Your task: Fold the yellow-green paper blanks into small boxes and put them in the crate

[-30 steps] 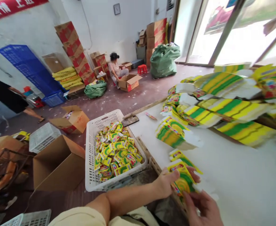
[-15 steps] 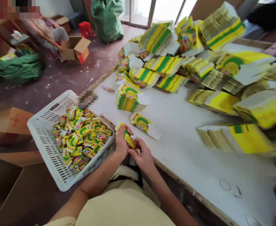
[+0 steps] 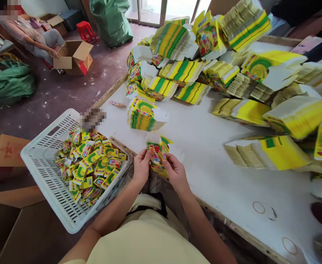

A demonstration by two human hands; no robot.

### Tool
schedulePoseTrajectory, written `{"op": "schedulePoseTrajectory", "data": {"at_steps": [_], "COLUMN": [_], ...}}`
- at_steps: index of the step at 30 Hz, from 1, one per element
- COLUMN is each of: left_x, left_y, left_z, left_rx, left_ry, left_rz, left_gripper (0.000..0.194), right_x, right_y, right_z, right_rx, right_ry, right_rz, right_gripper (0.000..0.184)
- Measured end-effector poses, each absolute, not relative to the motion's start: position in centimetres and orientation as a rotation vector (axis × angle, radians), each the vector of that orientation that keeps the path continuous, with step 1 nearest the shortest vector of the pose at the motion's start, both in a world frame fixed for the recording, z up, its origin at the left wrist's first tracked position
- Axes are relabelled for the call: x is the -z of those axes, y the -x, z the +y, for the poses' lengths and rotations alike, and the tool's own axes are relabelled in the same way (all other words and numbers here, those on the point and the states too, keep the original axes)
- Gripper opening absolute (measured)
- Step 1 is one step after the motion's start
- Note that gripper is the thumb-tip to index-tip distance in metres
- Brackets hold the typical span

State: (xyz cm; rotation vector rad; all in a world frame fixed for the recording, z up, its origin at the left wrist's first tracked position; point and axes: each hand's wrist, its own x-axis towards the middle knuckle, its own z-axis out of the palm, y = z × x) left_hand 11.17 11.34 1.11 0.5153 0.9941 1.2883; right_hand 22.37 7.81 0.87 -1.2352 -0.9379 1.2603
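My left hand (image 3: 142, 167) and my right hand (image 3: 176, 171) both pinch one small yellow-green printed carton (image 3: 156, 156) at the near edge of the white table (image 3: 204, 161). The carton stands between the two hands, its coloured face towards me. A flat carton (image 3: 166, 141) lies on the table just behind it, and a short stack of flat cartons (image 3: 142, 115) sits further back. To the left, a white plastic basket (image 3: 44, 172) holds several folded small boxes (image 3: 91, 161).
Big piles of flat yellow-green cartons (image 3: 232, 66) cover the far and right side of the table. Brown cardboard boxes (image 3: 1, 157) stand on the floor at left. A seated person (image 3: 33, 33) works at an open box (image 3: 74, 55) beyond; a green sack (image 3: 111, 20) stands behind.
The view dropped from the room to the table edge. My hands brought the carton closer together and turned it, so that its printed face now stands upright between them.
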Motion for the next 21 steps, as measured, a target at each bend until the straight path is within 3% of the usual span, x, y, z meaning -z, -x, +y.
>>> {"op": "schedulePoseTrajectory", "data": {"at_steps": [14,17,21], "left_x": [-2.3,-5.1,-8.6], "left_y": [-8.0,-5.3,-3.5], "left_z": [12.7,13.3,13.3], "left_rx": [-1.236,-1.174,-0.863], "left_ry": [-0.846,-1.186,-1.809], "left_rz": [1.034,1.030,1.059], "left_gripper": [0.027,0.046,0.094], "right_x": [-1.2,-1.9,-3.0], "right_y": [-23.9,-24.9,-25.5], "right_z": [7.9,7.9,7.9], "right_rx": [-0.891,-0.664,-0.329], "right_ry": [1.319,1.350,1.301], "right_rz": [-1.379,-1.507,-1.822], "right_gripper": [0.028,0.016,0.021]}}
